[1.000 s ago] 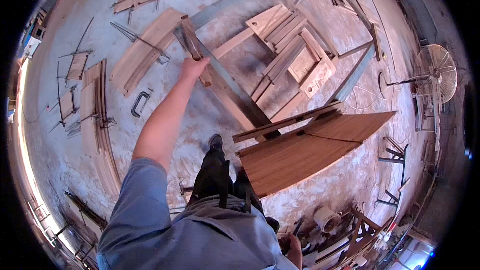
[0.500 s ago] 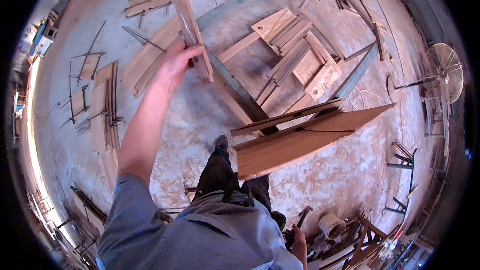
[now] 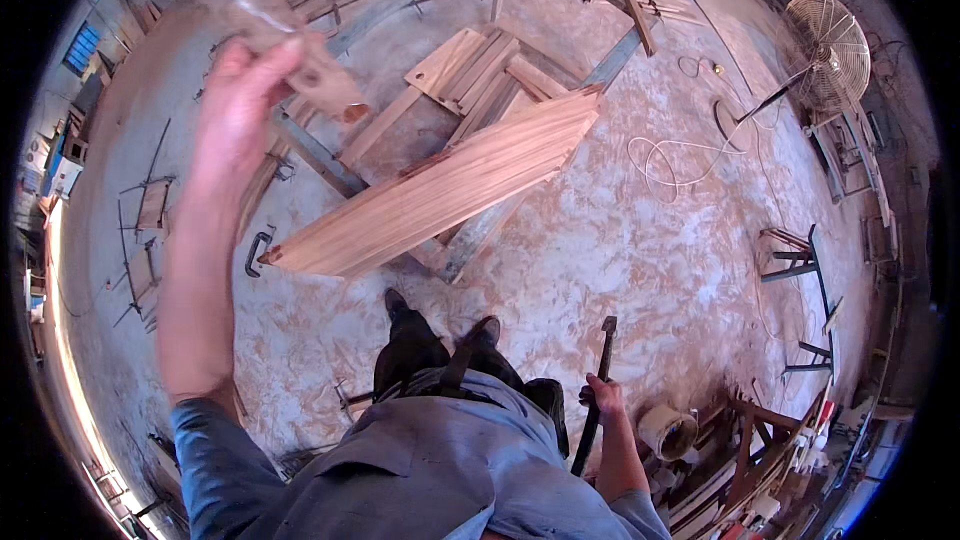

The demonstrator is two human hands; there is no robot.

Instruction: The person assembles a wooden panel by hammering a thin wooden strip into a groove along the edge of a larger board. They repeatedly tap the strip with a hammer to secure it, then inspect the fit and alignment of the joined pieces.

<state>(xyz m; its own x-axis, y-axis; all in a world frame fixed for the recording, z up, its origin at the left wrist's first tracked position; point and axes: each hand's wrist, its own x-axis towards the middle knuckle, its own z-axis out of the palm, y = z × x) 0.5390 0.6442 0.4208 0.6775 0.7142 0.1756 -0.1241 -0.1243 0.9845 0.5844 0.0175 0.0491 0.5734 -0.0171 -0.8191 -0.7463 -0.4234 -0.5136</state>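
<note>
Up at the upper left, my left hand [image 3: 245, 80] is closed around a wooden piece [image 3: 320, 85], which is smeared by motion and shows a hole near its lower end. At my lower right, my right hand [image 3: 603, 396] grips a hammer [image 3: 606, 345] by its dark handle, head pointing away from me. A wide reddish-brown wooden panel [image 3: 440, 185] extends diagonally in front of my feet, over part of a bluish frame [image 3: 320, 155]. What bears its weight is hidden.
Several wooden pieces [image 3: 480, 80] are stacked within the frame. A C-clamp [image 3: 258, 251] lies on the floor by the panel's left tip. A standing fan [image 3: 828, 45] and loose cable [image 3: 665, 165] are at the right, a bucket [image 3: 668, 430] and scrap wood [image 3: 750, 450] at the lower right.
My left hand has moved left and up with the wooden piece. The wide panel now shows its broad face and lies farther left. My right hand and the hammer have come forward into fuller view.
</note>
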